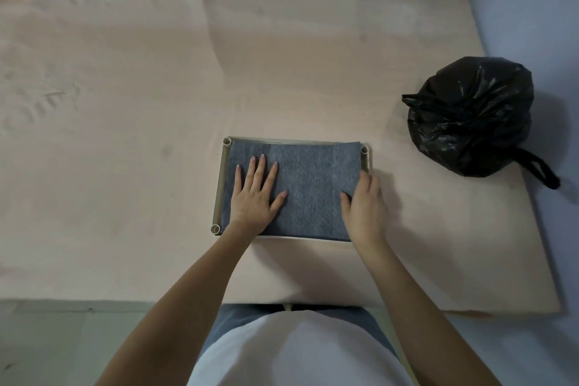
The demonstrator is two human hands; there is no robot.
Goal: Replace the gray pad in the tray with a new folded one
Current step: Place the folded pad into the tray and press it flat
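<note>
A folded gray pad (313, 185) lies flat inside a shallow beige tray (220, 185) with round corner posts, near the front of a pink mattress. My left hand (255, 194) rests palm down on the pad's left half, fingers spread, holding nothing. My right hand (365, 204) sits at the pad's right edge, thumb on the gray surface and fingers curled over the edge beside the tray's right rim. Whether those fingers pinch the pad is hidden.
The pink mattress (156, 88) spreads far to the left and back. A tied black trash bag (473, 116) sits on its right edge, apart from the tray. Blue-gray floor (532, 25) lies to the right, and tiled floor runs along the front.
</note>
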